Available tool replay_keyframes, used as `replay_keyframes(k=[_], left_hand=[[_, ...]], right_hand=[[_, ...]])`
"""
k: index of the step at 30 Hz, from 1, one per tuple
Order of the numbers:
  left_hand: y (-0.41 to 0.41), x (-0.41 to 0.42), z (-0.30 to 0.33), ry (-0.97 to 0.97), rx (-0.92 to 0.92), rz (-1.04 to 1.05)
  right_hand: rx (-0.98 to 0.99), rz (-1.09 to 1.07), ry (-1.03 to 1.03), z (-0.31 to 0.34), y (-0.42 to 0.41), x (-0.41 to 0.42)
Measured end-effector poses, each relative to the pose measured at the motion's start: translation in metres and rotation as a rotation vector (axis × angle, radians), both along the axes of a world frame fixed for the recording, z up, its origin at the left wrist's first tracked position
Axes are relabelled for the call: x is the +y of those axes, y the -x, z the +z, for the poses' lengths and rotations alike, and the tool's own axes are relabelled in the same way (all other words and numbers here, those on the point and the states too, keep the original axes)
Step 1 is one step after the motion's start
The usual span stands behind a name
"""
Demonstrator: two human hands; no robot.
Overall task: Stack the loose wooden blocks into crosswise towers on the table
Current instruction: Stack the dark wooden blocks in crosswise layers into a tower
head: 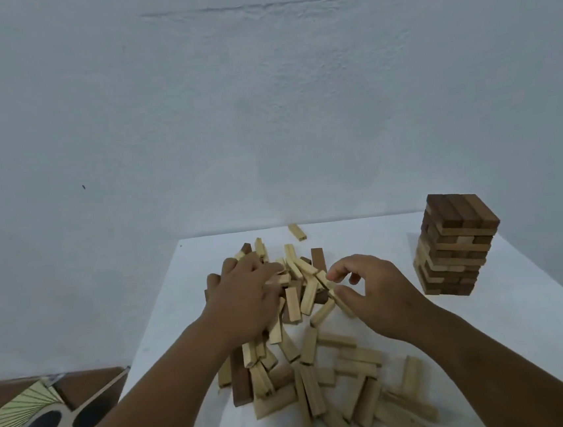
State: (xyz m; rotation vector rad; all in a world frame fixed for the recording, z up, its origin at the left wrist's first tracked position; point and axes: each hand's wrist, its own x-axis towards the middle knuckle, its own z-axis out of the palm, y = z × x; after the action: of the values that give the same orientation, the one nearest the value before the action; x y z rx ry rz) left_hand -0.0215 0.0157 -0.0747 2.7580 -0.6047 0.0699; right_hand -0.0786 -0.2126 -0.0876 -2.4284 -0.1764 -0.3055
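Observation:
A heap of loose wooden blocks (308, 365), pale and dark brown, sprawls across the middle of the white table (508, 329). My left hand (243, 296) lies palm down on the far left part of the heap, fingers spread over several blocks. My right hand (366, 287) hovers at the heap's right side, thumb and forefinger curled toward a pale block (328, 283); whether they pinch it is unclear. A finished crosswise tower (455, 244) stands at the table's far right.
One stray pale block (297, 232) lies near the table's far edge. A plain wall rises right behind the table. To the lower left, beside the table, sits a patterned wooden piece (35, 419) on the floor.

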Motion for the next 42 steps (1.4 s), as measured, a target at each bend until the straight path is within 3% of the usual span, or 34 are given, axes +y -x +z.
replay_keyframes(k=[5,12,16,21,27,31,38,42], left_hand=[[-0.009,-0.014,-0.002,-0.075,-0.001,-0.113],[-0.004,-0.011,-0.014,0.016,0.000,-0.093],[0.002,-0.012,-0.012,-0.148,-0.086,-0.106],[0.012,-0.019,-0.005,-0.237,-0.194,-0.026],[0.013,-0.029,-0.010,-0.304,-0.190,0.086],[0.013,-0.032,-0.014,-0.314,-0.198,0.132],[0.013,-0.038,-0.013,-0.311,-0.112,0.173],[0.016,-0.043,-0.014,-0.058,-0.013,0.193]], right_hand=[[0.003,0.016,0.062,-0.009,-0.018,0.007],[0.108,0.056,0.172,-0.010,-0.024,0.012],[0.023,-0.004,0.145,-0.009,-0.024,0.012],[0.034,0.043,0.406,-0.001,-0.033,0.033],[0.068,-0.013,0.617,0.005,-0.041,0.042],[0.046,-0.051,0.434,0.003,-0.040,0.043],[0.114,-0.104,-0.153,0.014,-0.027,0.019],[0.063,-0.141,-0.312,0.014,-0.028,0.007]])
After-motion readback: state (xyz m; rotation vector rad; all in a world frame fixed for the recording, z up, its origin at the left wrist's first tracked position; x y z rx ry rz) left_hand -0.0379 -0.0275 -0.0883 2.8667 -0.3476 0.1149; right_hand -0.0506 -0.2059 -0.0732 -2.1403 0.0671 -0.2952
